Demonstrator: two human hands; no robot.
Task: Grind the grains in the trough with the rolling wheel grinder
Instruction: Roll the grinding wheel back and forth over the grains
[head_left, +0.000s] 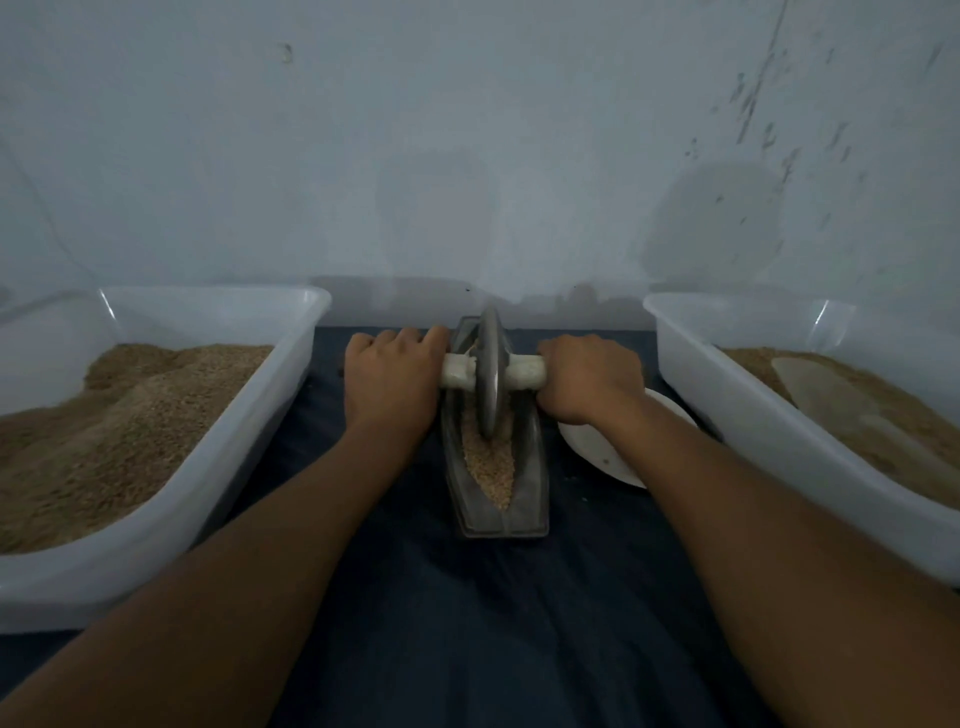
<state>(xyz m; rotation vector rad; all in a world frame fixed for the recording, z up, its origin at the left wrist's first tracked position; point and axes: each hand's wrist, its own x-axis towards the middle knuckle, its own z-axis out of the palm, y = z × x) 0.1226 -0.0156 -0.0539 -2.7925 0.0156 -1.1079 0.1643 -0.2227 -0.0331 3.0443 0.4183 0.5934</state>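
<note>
Both hands' fingers curled round wheel handle (524, 370); wheel (489, 371) upright in grain-filled trough (532, 483).

Dim bluish light, soft shadows on wall (467, 156), wide-angle bending at edges

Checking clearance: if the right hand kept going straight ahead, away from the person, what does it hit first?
Probably nothing on the dark cloth: past the right hand the way looks free up to the wall. The right-side tub sits off to the side. Depth is unclear.
</note>
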